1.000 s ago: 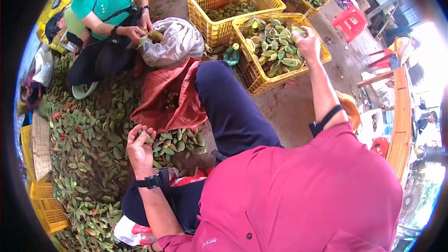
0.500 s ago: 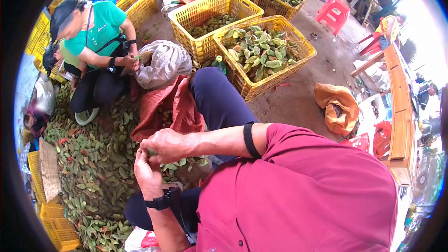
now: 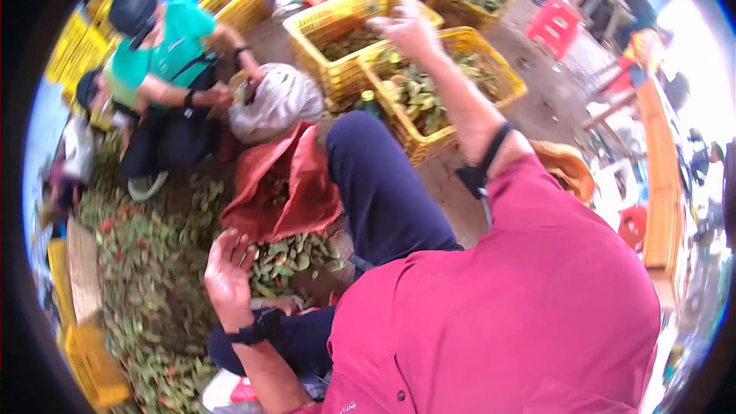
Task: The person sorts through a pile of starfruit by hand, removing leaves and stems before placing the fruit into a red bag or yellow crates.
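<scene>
My right hand (image 3: 406, 31) is stretched out, fingers apart, above the meeting sides of two yellow crates. The nearer yellow crate (image 3: 399, 126) holds green leaf-like pieces (image 3: 414, 96); the farther yellow crate (image 3: 314, 65) is partly filled. My left hand (image 3: 226, 272) is raised, palm turned inward, its bent fingers apart; nothing clear shows in it. Just beyond it an open red woven sack (image 3: 307, 207) lies against my knee, with small brownish pieces inside. A wide pile of green and reddish leaves (image 3: 153, 276) covers the ground beside my left hand.
A person in a green top (image 3: 172, 46) crouches across the pile, hands at a white sack (image 3: 280, 103). A green bottle (image 3: 368, 103) stands by the nearer crate. A red stool (image 3: 553, 27) and a wooden bench (image 3: 661, 184) are to the right.
My hands have parted. The right hand has swung from beside my left hand up over the crates, its fingers spreading. The left hand has stayed near the sack. The crouching person's head has shifted.
</scene>
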The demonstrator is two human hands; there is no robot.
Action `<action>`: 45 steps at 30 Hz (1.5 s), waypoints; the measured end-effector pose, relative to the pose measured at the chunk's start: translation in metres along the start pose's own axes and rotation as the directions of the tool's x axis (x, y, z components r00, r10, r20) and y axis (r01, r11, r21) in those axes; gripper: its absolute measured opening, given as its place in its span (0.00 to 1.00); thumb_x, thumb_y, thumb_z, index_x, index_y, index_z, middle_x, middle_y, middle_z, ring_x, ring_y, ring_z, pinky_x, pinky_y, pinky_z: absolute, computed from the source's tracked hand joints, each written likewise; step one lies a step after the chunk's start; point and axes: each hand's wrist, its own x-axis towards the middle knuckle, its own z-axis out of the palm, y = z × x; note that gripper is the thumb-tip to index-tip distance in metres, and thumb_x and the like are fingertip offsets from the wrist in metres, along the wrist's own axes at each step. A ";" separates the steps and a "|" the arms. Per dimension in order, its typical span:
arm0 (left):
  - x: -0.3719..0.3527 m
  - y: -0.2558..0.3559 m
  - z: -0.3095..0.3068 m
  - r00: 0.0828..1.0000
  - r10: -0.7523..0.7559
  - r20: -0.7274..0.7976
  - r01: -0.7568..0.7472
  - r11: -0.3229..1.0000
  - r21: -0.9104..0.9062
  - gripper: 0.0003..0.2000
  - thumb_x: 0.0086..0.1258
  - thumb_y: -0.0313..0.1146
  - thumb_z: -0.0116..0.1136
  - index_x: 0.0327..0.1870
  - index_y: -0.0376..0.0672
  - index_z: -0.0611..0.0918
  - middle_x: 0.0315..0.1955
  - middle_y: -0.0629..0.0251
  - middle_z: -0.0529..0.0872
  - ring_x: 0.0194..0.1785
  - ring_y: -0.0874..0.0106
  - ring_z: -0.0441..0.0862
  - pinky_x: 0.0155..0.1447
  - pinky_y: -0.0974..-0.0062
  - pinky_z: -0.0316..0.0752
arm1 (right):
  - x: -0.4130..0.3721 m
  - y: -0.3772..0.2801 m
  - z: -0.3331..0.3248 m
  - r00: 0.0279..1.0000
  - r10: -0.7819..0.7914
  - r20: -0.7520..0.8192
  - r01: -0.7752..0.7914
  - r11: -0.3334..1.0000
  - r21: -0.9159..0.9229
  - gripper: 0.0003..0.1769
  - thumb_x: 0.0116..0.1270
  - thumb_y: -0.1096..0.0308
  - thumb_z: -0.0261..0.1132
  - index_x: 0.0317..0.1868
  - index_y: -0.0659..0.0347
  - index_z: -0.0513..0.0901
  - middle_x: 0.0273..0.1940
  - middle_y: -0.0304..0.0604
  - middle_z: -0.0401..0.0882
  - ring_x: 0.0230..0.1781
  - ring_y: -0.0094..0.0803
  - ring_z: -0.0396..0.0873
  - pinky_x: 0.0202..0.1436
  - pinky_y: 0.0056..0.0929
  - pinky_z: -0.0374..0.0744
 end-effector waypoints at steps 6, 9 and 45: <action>0.015 0.002 -0.058 0.963 -0.015 -0.271 -0.015 0.994 -0.107 0.17 0.80 0.43 0.52 0.56 0.38 0.79 0.54 0.54 0.85 0.59 0.58 0.83 0.65 0.54 0.77 | -0.075 0.032 0.022 0.808 0.334 0.485 -0.516 0.799 0.310 0.18 0.78 0.60 0.61 0.61 0.60 0.82 0.51 0.46 0.86 0.39 0.28 0.87 0.41 0.29 0.86; 0.014 0.015 -0.077 0.909 0.026 -0.416 -0.068 0.994 -0.087 0.17 0.79 0.46 0.54 0.52 0.39 0.80 0.49 0.56 0.86 0.53 0.57 0.84 0.61 0.53 0.77 | -0.082 -0.044 0.039 0.852 0.166 0.497 -0.406 0.808 0.426 0.18 0.77 0.58 0.62 0.58 0.62 0.84 0.46 0.42 0.88 0.37 0.25 0.86 0.42 0.25 0.84; 0.017 -0.090 -0.044 0.774 0.212 -0.597 -0.249 0.968 0.022 0.13 0.69 0.39 0.60 0.33 0.37 0.82 0.25 0.62 0.84 0.26 0.71 0.81 0.25 0.70 0.75 | -0.406 -0.119 0.317 -0.402 -0.183 0.897 -0.421 0.907 -0.003 0.12 0.64 0.64 0.69 0.45 0.59 0.83 0.32 0.38 0.81 0.29 0.34 0.81 0.30 0.33 0.79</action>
